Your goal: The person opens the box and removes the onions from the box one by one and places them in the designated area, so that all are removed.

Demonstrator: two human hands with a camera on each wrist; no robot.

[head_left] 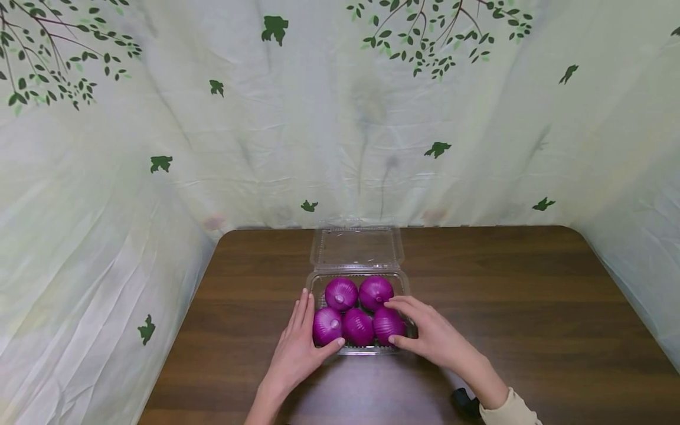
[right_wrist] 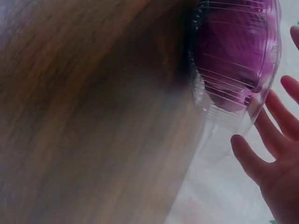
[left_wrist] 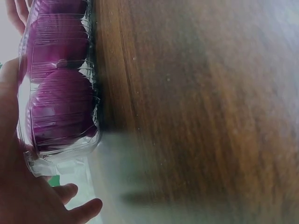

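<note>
Several purple-red onions sit in two rows in the clear plastic clamshell container. My left hand lies along its left side, fingers straight, the thumb reaching over the front rim to the front-left onion. Around the front-right onion, my right hand curves its thumb and forefinger, tips on the onion's front and back. In the right wrist view, the other fingers spread beside the container wall. Ribbed clear walls show the onions inside in the left wrist view.
The container's lid lies flipped back towards the far edge of the brown wooden table. Behind it hangs a pale curtain with printed leaves. A small black object shows beside my right sleeve.
</note>
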